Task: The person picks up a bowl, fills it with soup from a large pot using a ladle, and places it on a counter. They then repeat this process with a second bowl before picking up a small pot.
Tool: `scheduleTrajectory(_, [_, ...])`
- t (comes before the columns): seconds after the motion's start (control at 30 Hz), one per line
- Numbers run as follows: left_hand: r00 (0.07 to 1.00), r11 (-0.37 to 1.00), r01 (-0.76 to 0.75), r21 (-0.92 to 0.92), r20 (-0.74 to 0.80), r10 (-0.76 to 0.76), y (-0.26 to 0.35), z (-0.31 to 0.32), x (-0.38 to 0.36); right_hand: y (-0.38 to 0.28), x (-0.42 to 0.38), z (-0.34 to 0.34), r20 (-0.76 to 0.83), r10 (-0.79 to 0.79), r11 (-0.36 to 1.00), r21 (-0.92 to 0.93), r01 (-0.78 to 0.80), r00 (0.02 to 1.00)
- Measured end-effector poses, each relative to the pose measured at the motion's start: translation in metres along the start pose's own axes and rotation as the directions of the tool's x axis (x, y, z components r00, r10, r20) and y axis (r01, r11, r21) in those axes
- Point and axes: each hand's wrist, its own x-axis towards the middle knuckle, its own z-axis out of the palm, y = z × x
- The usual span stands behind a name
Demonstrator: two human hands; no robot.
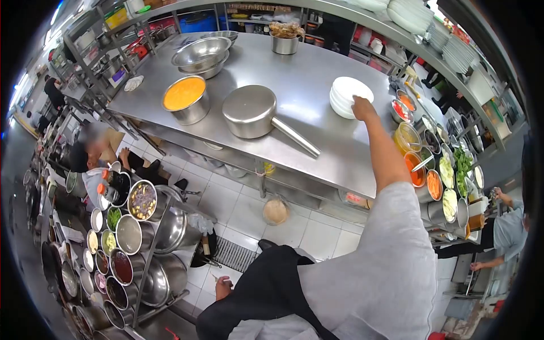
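My right hand (362, 108) reaches across the steel table to a stack of white bowls (346, 93). Its fingers close on the near right rim; how many bowls they grip is hidden. Low beside my dark apron hangs my left hand (224, 288), fingers curled, and whatever may be in them is too small to make out. Left of the bowls, a saucepan (249, 107) rests upside down, its long handle pointing toward the table's front edge. A steel pot of orange liquid (185, 94) stands beside it.
The steel table (309, 73) also bears metal bowls (201, 55) and a filled pot (284, 44) at the back. Cut vegetables (447, 170) and sauces fill containers at right. Several pots (120, 266) crowd the lower left. A person (99, 156) sits left; another (507, 229) stands right.
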Motion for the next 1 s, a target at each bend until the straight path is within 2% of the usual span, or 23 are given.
scheduleTrajectory(0.03, [0.999, 0.999, 0.049, 0.022, 0.002, -0.049, 0.027, -0.002, -0.001, 0.007, 0.000, 0.001, 0.108, -0.066, 0.996, -0.051, 0.071, 0.992])
scheduleTrajectory(0.13, [0.997, 0.994, 0.075, -0.077, 0.033, -0.072, 0.026, -0.002, 0.020, 0.012, -0.007, 0.007, -0.058, -0.104, 0.978, 0.178, 0.113, 0.993])
scheduleTrajectory(0.17, [0.994, 0.994, 0.113, 0.004, 0.010, -0.113, 0.037, -0.002, 0.015, 0.011, -0.004, 0.003, -0.018, -0.086, 0.974, 0.208, 0.087, 0.996])
scheduleTrajectory(0.23, [0.997, 0.997, 0.059, 0.052, 0.050, -0.062, 0.010, -0.002, 0.030, 0.011, 0.002, -0.012, 0.065, -0.048, 0.964, 0.265, 0.029, 0.997])
scheduleTrajectory(0.27, [0.997, 0.997, 0.032, 0.074, 0.073, -0.038, -0.009, -0.001, 0.038, 0.011, 0.004, -0.016, 0.035, -0.016, 0.947, 0.321, 0.004, 0.999])
scheduleTrajectory(0.33, [0.992, 0.970, -0.077, 0.230, 0.113, 0.052, -0.022, -0.001, 0.040, 0.014, 0.006, -0.020, -0.013, 0.055, 0.902, 0.430, -0.044, 0.998])
scheduleTrajectory(0.37, [0.987, 0.944, -0.132, 0.301, 0.132, 0.096, -0.027, -0.001, 0.043, 0.014, 0.009, -0.018, -0.052, 0.100, 0.840, 0.540, -0.056, 0.994])
scheduleTrajectory(0.4, [0.991, 0.956, -0.107, 0.272, 0.106, 0.081, -0.030, 0.000, 0.048, 0.014, 0.012, -0.020, 0.023, 0.201, 0.724, 0.670, -0.164, 0.979])
scheduleTrajectory(0.47, [0.997, 0.976, -0.057, 0.212, 0.057, 0.045, -0.028, 0.001, 0.053, 0.009, 0.010, -0.030, 0.222, 0.348, 0.404, 0.841, -0.359, 0.911])
scheduleTrajectory(0.5, [0.994, 0.960, -0.096, 0.261, 0.077, 0.079, -0.023, -0.002, 0.053, 0.034, 0.022, -0.002, 0.085, 0.323, 0.495, 0.834, -0.245, 0.943])
scheduleTrajectory(0.57, [0.990, 0.931, -0.138, 0.337, 0.071, 0.121, 0.034, -0.008, 0.035, 0.051, 0.030, 0.015, 0.069, 0.324, 0.436, 0.874, -0.214, 0.943])
scheduleTrajectory(0.6, [0.970, 0.925, -0.238, 0.296, 0.033, 0.239, 0.057, -0.008, 0.025, 0.062, 0.028, 0.017, 0.102, 0.335, 0.310, 0.927, -0.212, 0.937])
scheduleTrajectory(0.63, [0.982, 0.956, -0.191, 0.223, 0.038, 0.187, 0.061, -0.006, 0.033, 0.072, 0.026, 0.016, 0.140, 0.338, 0.154, 0.967, -0.202, 0.931])
scheduleTrajectory(0.67, [0.959, 0.914, -0.278, 0.295, 0.033, 0.281, 0.085, -0.007, 0.026, 0.082, 0.022, 0.015, 0.170, 0.326, -0.003, 0.984, -0.179, 0.930])
scheduleTrajectory(0.7, [0.916, 0.860, -0.399, 0.319, 0.090, 0.392, 0.094, -0.009, 0.032, 0.085, 0.018, 0.009, 0.164, 0.299, -0.111, 0.984, -0.136, 0.940])
scheduleTrajectory(0.73, [0.891, 0.839, -0.447, 0.311, 0.079, 0.446, 0.095, -0.007, 0.045, 0.084, 0.011, 0.001, 0.136, 0.262, -0.160, 0.983, -0.096, 0.955])
scheduleTrajectory(0.77, [0.903, 0.887, -0.427, 0.176, 0.023, 0.430, 0.095, 0.000, 0.057, 0.051, -0.015, -0.030, 0.091, 0.197, -0.142, 0.988, -0.063, 0.976])
scheduleTrajectory(0.8, [0.913, 0.911, -0.407, 0.059, 0.020, 0.407, 0.129, -0.004, 0.044, 0.026, -0.034, -0.050, -0.005, 0.154, 0.025, 1.000, 0.001, 0.988])
scheduleTrajectory(0.83, [0.942, 0.941, -0.332, -0.065, 0.025, 0.335, 0.156, -0.007, 0.037, 0.006, -0.054, -0.071, -0.018, 0.012, 0.196, 0.980, 0.016, 1.000])
scheduleTrajectory(0.87, [0.945, 0.929, -0.314, -0.198, 0.030, 0.325, 0.183, -0.011, 0.030, -0.016, -0.070, -0.092, -0.015, -0.120, 0.364, 0.930, 0.058, 0.993])
scheduleTrajectory(0.93, [0.947, 0.858, -0.258, -0.444, 0.062, 0.316, 0.232, -0.024, 0.009, -0.098, -0.114, -0.125, -0.084, -0.285, 0.282, 0.945, 0.167, 0.955])
scheduleTrajectory(1.0, [0.925, 0.751, -0.284, -0.595, 0.034, 0.377, 0.279, -0.037, -0.021, -0.146, -0.135, -0.119, -0.081, -0.426, 0.277, 0.937, 0.214, 0.901])
